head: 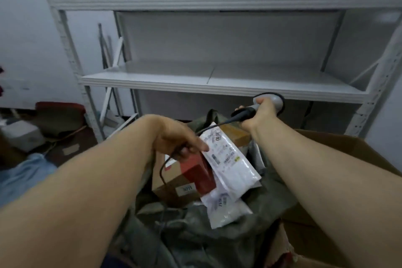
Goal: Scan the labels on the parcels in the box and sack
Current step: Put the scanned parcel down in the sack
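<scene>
My left hand (pixel 180 139) pinches the top edge of a white plastic parcel (pixel 230 163) with a printed label, held tilted over the open olive-green sack (pixel 217 235). My right hand (pixel 258 115) grips a grey and black barcode scanner (pixel 250 111) just above and behind that parcel; its black cable (pixel 162 172) loops down to the left. In the sack lie a brown carton with red tape (pixel 185 180), a second white bag parcel (pixel 226 206) and another brown parcel (pixel 237 135). A large cardboard box (pixel 348 148) stands at the right, its inside hidden by my arm.
A white metal shelving rack (pixel 217 85) stands right behind the sack, its lower shelf just above the scanner. Clutter lies on the floor at the left: a white device (pixel 21 135), a dark red item (pixel 61 109), loose metal strips and blue cloth (pixel 24 174).
</scene>
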{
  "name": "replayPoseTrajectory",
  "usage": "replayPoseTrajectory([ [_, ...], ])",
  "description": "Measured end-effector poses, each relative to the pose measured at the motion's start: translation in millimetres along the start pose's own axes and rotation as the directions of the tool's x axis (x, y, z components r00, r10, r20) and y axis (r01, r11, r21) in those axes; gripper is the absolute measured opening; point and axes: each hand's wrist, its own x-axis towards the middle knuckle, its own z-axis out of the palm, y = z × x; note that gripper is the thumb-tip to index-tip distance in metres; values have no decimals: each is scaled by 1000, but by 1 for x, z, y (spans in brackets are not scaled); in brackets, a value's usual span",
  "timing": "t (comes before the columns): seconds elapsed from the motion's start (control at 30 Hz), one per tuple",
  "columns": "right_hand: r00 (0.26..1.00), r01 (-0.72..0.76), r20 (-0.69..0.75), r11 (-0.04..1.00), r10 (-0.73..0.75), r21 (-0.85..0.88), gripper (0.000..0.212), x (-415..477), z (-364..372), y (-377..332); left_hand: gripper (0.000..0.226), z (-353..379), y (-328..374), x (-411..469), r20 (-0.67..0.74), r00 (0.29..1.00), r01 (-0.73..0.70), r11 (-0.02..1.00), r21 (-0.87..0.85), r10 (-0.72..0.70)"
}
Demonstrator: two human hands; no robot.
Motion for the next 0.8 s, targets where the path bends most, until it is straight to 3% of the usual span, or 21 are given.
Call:
replayPoseTrajectory([
  [0.07,1000,1,22,1000,-1,-13,26,3,22,10,4,-42,-16,-24,-254,955,199,965,174,-151],
  [0.13,1000,26,14,998,-25,-53,36,12,40,22,11,-75,-30,-50,-387,883,396,864,312,-265],
  [0.2,999,22,40,996,-19,-82,44,20,57,39,16,-96,-34,-75,-549,775,599,643,478,-314],
  [0.23,998,8,55,994,-2,-112,46,24,65,47,17,-101,-35,-84,-629,728,652,555,516,-271],
  [0.3,995,-36,83,982,52,-185,50,36,76,59,29,-110,-36,-89,-724,664,690,527,496,-189],
  [0.33,993,-50,90,974,71,-219,51,44,81,62,29,-124,-38,-83,-738,650,674,587,448,-183],
  [0.4,992,-55,97,963,83,-263,50,65,86,59,19,-153,-41,-64,-720,665,530,805,267,-199],
  [0.43,993,-43,96,959,72,-282,51,80,87,55,18,-166,-41,-53,-702,690,391,906,161,-173],
  [0.5,993,-21,108,950,57,-310,55,112,88,43,14,-188,-36,-26,-672,737,115,993,9,-79],
  [0.57,994,0,101,959,30,-283,55,144,93,30,5,-198,-24,1,-640,766,-160,980,-114,51],
  [0.63,995,58,90,971,-37,-232,45,183,104,16,5,-213,-8,38,-639,755,-365,905,-217,151],
  [0.73,988,140,94,957,-119,-254,15,235,122,-5,8,-241,19,94,-748,634,-543,802,-251,195],
  [0.8,987,145,113,945,-116,-292,16,265,131,-14,6,-256,36,130,-805,576,-586,758,-288,140],
])
